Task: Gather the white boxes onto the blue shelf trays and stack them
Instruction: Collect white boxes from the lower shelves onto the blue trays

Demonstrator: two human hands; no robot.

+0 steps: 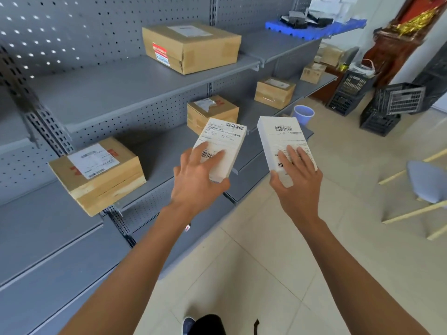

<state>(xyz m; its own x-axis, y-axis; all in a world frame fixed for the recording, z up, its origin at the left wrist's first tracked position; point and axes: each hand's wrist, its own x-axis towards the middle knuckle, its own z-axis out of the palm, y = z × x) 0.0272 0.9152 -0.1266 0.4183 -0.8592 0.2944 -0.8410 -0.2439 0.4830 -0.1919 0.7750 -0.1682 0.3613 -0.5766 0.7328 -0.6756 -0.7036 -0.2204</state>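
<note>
Left hand (196, 180) grips 1 flat white box (223, 141), fingers spread over its matte printed label, thumb curled under the near edge. Right hand (296, 175) holds a 2nd white box (281, 139) the same way. Both rectangular boxes are in the air beside the grey perforated metal shelving (116, 88). Ribbed blue plastic tray (314, 29) sits on the far upper shelf, well apart
</note>
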